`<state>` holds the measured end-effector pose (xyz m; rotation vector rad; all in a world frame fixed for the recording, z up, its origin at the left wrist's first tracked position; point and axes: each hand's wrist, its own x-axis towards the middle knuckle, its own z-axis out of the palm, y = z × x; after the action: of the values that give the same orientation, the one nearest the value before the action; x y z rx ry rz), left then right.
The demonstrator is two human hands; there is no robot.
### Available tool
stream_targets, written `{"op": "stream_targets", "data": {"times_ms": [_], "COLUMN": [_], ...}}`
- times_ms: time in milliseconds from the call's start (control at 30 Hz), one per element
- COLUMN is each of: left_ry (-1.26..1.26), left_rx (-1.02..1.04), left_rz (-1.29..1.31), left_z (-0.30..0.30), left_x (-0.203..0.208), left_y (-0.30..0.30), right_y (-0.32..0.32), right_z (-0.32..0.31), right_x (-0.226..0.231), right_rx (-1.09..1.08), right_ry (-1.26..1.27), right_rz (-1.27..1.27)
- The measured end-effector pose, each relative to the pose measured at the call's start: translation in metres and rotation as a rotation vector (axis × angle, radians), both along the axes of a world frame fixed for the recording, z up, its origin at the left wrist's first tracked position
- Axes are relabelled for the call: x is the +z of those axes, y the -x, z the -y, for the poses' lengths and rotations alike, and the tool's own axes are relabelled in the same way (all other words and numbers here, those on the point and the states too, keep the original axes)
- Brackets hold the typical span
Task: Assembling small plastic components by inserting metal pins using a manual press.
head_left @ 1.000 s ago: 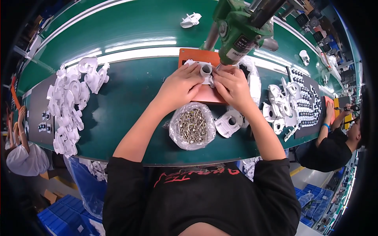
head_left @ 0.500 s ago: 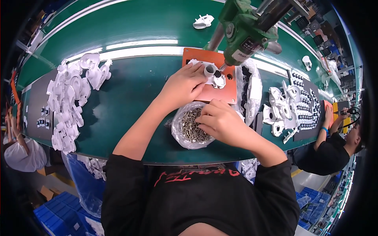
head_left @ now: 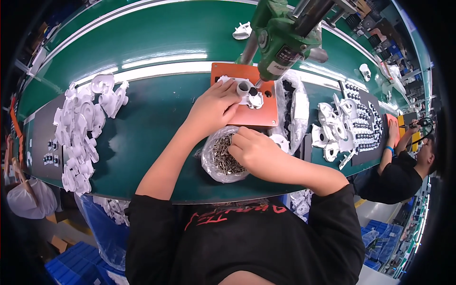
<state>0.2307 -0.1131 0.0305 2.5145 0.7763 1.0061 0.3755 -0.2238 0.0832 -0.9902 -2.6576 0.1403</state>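
Note:
A white plastic housing (head_left: 243, 101) with a short round tube lies on an orange fixture plate (head_left: 259, 118). My left hand (head_left: 214, 105) grips the left side of this housing, fingers bent over it. Just above the housing's right part is the tip of a green screwdriving machine (head_left: 280, 52). Nearer to me stands a clear plastic bag (head_left: 207, 167) holding many metal screws (head_left: 223, 156). My right hand (head_left: 255, 153) reaches over the bag's right side, its fingers bunched together at the screws. Whatever sits between those fingertips is hidden.
White plastic housings (head_left: 78, 128) are heaped at the left. More white parts (head_left: 331, 130) lie at the right, beside a dark mat with rows of small black pieces (head_left: 365, 128). A plastic bag of black parts (head_left: 298, 111) adjoins the plate. A co-worker (head_left: 403, 166) sits far right.
My right hand has turned, its fingers drawn together at the screws. The left hand stays on the housing. The whole view has shifted slightly.

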Motion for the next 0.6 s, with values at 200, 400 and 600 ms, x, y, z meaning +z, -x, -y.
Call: {"op": "stream_targets", "data": {"times_ms": [200,400,600], "left_ry": [0.004,0.018,0.014], "left_rx": [0.002,0.004,-0.005], "left_rz": [0.018,0.019,0.017], "left_z": [0.0001,0.0,-0.0011], "left_x": [0.0005,0.0013,-0.0005], "left_y": [0.0021,0.0022,0.0019], "right_y": [0.001,-0.0002,-0.003], "right_z": [-0.0001,-0.004,-0.0045], "right_x": [0.0009,-0.004,-0.002], "right_rx": [0.008,-0.029,-0.083], "right_ry": [-0.012,0.082,0.167], "right_rz": [0.03,-0.063,-0.147]}}
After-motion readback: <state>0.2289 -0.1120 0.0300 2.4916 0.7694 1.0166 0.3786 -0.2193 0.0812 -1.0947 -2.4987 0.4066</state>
